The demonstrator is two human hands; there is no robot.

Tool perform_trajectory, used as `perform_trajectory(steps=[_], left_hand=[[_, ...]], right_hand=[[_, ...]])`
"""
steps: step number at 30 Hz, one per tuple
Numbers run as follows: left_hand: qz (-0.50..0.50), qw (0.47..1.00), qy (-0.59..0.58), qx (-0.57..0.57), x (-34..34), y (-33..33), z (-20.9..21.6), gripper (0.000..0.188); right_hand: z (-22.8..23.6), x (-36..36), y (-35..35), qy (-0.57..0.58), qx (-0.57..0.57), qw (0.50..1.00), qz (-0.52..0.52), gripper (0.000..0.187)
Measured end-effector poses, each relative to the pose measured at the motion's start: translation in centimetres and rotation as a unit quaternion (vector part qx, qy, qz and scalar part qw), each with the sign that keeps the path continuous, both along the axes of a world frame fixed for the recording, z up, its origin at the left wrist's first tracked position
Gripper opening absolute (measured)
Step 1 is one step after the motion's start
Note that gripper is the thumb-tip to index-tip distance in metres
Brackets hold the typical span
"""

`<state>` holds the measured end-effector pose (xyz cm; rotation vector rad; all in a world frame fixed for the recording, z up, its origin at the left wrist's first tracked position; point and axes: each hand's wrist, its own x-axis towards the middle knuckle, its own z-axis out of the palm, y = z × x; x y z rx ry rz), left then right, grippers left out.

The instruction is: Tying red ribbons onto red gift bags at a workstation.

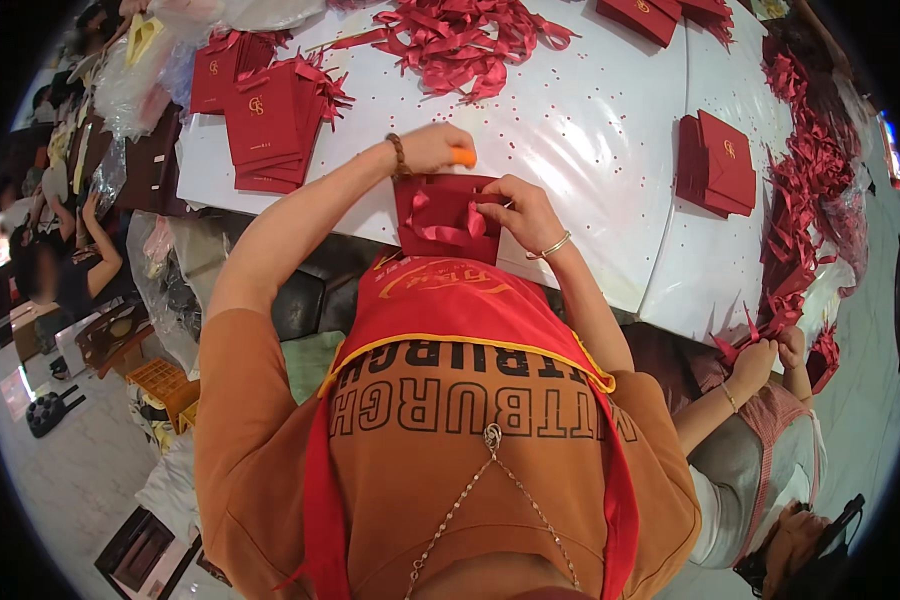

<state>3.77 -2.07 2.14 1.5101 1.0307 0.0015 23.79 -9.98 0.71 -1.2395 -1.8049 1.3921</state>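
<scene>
A dark red paper bag [405, 213] rests at the table's near edge, right before my body, with pink-red ribbon [440, 234] lying in a loop across it. My right hand [523, 210] reaches over the bag's right side and pinches the ribbon between thumb and fingers. Just above the bag's far edge, my left hand [438, 150] is closed around a small orange object [463, 156]. Only one end of that object sticks out of the fist, so its kind stays hidden.
Red bags [270, 120] lie stacked to the left, others [718, 165] to the right. A heap of red ribbons [460, 45] covers the white table's [590, 150] far side, amid scattered red dots. At lower right, a co-worker's hands [760, 365] handle red ribbon.
</scene>
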Motion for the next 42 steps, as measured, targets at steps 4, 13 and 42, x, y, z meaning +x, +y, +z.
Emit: perform_trajectory(steps=[4,13,42], left_hand=[[-0.012,1.000,0.018,-0.003,-0.4,0.4,1.6,0.016],[-0.195,0.974,-0.010,0.117,0.5,0.3,1.2,0.018],[0.436,0.856,-0.267,-0.068,-2.3,2.9,-3.0,0.012]], right_hand=[[-0.4,-0.1,0.1,0.002,-0.002,1.000,-0.022,0.018],[-0.5,-0.4,0.1,-0.007,0.072,0.997,0.005,0.017],[-0.4,-0.2,-1.1,0.032,-0.040,0.999,0.019,0.028]])
